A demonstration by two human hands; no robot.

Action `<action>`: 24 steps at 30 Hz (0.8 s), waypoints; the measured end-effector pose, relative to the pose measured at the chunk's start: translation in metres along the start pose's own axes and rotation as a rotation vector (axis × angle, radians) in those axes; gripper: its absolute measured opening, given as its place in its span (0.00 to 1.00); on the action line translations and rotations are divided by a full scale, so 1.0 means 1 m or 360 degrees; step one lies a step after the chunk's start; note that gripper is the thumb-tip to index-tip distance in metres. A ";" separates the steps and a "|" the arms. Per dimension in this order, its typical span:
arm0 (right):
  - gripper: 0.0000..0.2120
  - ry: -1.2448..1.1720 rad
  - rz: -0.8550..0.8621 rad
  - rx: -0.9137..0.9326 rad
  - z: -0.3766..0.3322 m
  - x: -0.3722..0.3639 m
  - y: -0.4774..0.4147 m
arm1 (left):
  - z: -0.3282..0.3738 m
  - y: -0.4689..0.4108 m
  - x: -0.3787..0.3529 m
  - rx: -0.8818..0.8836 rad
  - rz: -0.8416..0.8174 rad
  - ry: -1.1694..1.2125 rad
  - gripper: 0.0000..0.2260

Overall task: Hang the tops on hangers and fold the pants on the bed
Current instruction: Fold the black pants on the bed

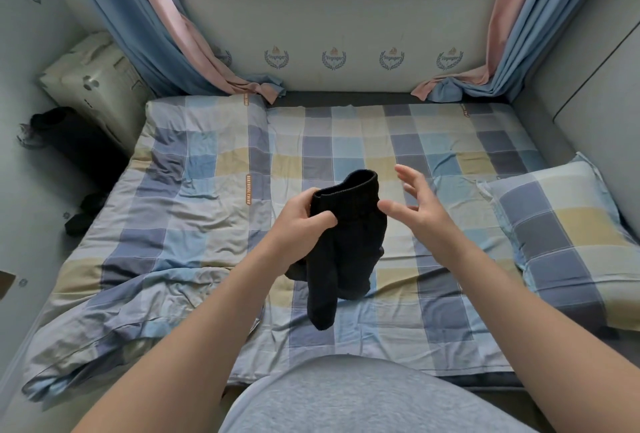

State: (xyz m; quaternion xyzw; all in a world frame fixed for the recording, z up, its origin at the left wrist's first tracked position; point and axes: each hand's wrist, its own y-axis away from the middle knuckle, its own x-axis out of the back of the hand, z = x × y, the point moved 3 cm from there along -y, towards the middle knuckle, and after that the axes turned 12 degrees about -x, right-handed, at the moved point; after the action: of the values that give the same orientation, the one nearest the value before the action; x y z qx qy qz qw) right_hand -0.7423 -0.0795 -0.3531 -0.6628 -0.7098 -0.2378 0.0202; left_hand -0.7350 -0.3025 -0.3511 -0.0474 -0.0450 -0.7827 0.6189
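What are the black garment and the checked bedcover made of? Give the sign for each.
Black garment: apparently a soft, matte knit, perhaps cotton jersey; it hangs limp from the left hand, with a thick banded top edge. Checked bedcover: probably thin woven cotton, matte; it shows fine sharp creases and wrinkles.
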 end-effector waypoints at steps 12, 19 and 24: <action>0.12 -0.0196 -0.0675 -0.0398 0.053 -0.033 -0.016 | -0.034 -0.008 0.014 0.0281 -0.0268 -0.0136 0.17; 0.07 -0.0180 -0.0275 -0.0317 0.040 -0.031 -0.042 | -0.034 -0.034 0.017 0.0167 -0.0136 -0.0465 0.14; 0.10 -0.0117 -0.0062 -0.0063 0.011 -0.020 -0.053 | -0.012 -0.051 0.020 -0.0142 -0.0006 -0.0527 0.16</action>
State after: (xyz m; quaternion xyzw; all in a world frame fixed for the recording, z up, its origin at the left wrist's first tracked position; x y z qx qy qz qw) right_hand -0.7866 -0.0948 -0.3866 -0.6573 -0.7180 -0.2276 -0.0236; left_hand -0.7892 -0.3116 -0.3614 -0.2031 -0.1115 -0.7665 0.5989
